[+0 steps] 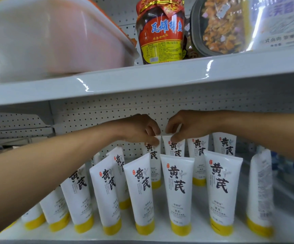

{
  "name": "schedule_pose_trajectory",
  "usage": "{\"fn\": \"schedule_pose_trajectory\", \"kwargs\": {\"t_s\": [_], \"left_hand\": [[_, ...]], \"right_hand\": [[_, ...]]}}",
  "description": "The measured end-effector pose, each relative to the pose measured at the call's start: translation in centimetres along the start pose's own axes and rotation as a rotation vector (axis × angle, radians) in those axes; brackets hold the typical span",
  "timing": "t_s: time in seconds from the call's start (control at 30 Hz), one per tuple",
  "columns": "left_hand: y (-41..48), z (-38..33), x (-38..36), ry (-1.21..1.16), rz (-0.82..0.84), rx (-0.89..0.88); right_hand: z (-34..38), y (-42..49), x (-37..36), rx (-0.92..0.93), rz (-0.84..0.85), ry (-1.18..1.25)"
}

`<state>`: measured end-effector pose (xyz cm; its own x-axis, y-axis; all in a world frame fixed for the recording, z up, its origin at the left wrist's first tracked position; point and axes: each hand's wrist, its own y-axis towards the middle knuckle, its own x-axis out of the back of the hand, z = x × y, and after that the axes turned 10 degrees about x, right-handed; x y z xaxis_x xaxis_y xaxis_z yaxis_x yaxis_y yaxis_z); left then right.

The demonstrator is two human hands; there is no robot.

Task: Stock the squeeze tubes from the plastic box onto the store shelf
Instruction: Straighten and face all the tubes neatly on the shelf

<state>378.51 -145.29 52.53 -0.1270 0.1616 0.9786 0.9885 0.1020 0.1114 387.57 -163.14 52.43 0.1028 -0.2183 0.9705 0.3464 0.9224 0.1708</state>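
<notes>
Several white squeeze tubes with yellow caps and black characters stand cap-down in rows on the lower shelf [160, 237]. My left hand [141, 129] pinches the top edge of a back-row tube [152, 155]. Just to its right, my right hand [181, 127] pinches the top of the neighbouring back-row tube [175, 148]. Both arms reach in over the front rows. The translucent white plastic box [51, 36] rests tilted on the upper shelf at the top left; I cannot see inside it.
On the upper shelf [142, 76] stand a red-labelled jar [160, 32], a dark food tray [218, 27] and a glossy packet [280, 23]. A perforated back panel [107, 110] closes the shelf. Other bottles [287, 173] sit at the far right.
</notes>
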Motion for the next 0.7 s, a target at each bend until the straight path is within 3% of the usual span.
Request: {"fn": "schedule_pose_trajectory", "kwargs": {"t_s": [0.17, 0.33, 0.7], "left_hand": [[-2.9, -1.7, 1.1, -0.145, -0.24, -0.039], [-7.1, -4.1, 0.9, -0.059, -0.393, -0.078], [-14.4, -10.5, -4.4, -0.21, -0.777, -0.208]], "right_hand": [[1.0, -3.5, 1.4, 0.057, -0.194, 0.039], [2.0, -8.1, 2.4, 0.079, -0.303, 0.012], [4.0, -17.2, 1.1, 0.156, -0.808, -0.02]]}}
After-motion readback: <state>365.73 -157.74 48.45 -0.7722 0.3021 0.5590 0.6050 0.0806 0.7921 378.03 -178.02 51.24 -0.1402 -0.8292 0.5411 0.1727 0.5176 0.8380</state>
